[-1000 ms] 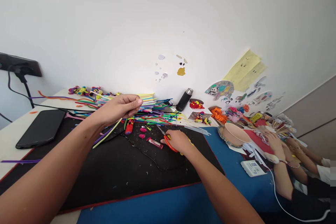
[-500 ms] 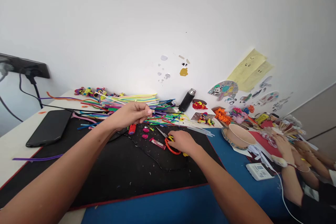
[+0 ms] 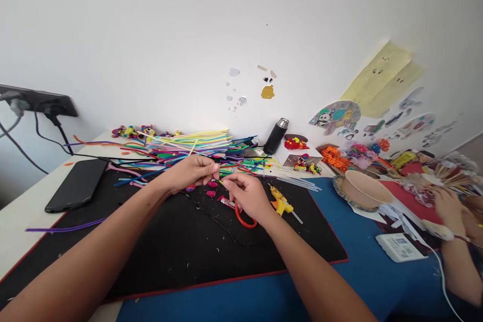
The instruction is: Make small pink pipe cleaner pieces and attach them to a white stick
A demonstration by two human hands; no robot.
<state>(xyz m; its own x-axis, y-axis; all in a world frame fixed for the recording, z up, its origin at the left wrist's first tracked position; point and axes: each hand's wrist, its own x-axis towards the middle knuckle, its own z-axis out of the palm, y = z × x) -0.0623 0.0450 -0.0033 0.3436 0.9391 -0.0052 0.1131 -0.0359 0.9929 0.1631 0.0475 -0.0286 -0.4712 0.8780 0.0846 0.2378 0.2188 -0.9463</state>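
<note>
My left hand [image 3: 200, 170] is closed in a pinch above the back of the black mat [image 3: 169, 256]. A yellow pipe cleaner [image 3: 193, 147] sticks up behind its knuckles. Close beside it, my right hand [image 3: 247, 193] pinches a short yellow-green end [image 3: 221, 181], seemingly pipe cleaner. Whether both hands hold one strand I cannot tell. Below my right hand shows an orange-red scissors handle [image 3: 246, 220]; the blades are hidden. Small pink pieces [image 3: 211, 193] and a pink-labelled tube [image 3: 226, 202] lie beneath the hands.
A yellow glue gun [image 3: 281, 201] lies to the right. Behind are piled pipe cleaners [image 3: 184, 143], a black flask [image 3: 276, 136] and small figures [image 3: 302, 162]. A phone [image 3: 77, 185] rests at left, a bowl [image 3: 364, 188] at right. Another person's hand [image 3: 449, 206] works at far right.
My right hand has left the scissors handles and moved left to meet my left hand, uncovering the glue gun. A yellow pipe cleaner now shows above my left hand. The view has shifted slightly.
</note>
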